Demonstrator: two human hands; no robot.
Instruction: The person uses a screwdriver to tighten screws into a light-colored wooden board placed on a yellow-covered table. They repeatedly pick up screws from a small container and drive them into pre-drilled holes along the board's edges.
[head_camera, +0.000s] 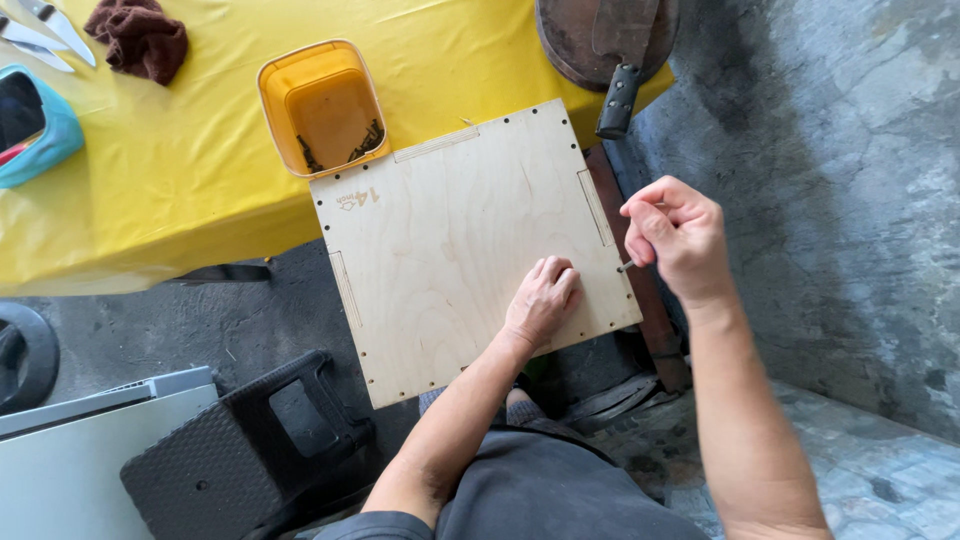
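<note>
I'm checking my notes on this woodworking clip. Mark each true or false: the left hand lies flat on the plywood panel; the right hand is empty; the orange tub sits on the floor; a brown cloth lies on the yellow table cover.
1. The left hand lies on the plywood panel: true.
2. The right hand is empty: false; it pinches a small screw at the panel's edge.
3. The orange tub sits on the floor: false; it stands on the yellow table cover.
4. A brown cloth lies on the yellow cover: true.

We see a pale wooden panel (470, 250), a yellow tablecloth (170, 160), an orange tub (322, 105) and a brown rag (140, 38)
</note>
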